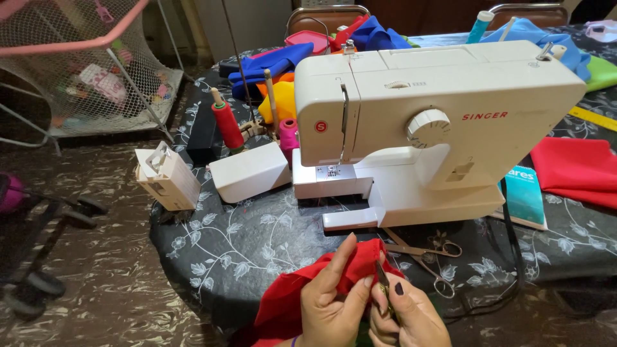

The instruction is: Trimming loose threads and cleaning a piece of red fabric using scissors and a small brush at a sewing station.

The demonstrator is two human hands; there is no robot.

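Observation:
My left hand [331, 299] pinches a bunched piece of red fabric [289, 302] at the table's front edge. My right hand [411, 315] holds a small thin metal tool [383, 283] whose tip meets the fabric's folded edge. Both hands sit just in front of a white sewing machine [424, 122]. Its needle area [331, 170] lies a short way beyond the fabric. A pair of scissors [424, 254] lies on the cloth right of my hands.
A dark floral tablecloth [238, 244] covers the table. Behind the machine are red [228, 125] and pink [288, 135] thread spools, a white machine cover piece [249, 172], a small cream box [168, 177], a red cloth [575, 168], a teal booklet [524, 196], and blue and yellow fabrics [276, 71]. A netted pink frame [83, 58] stands left.

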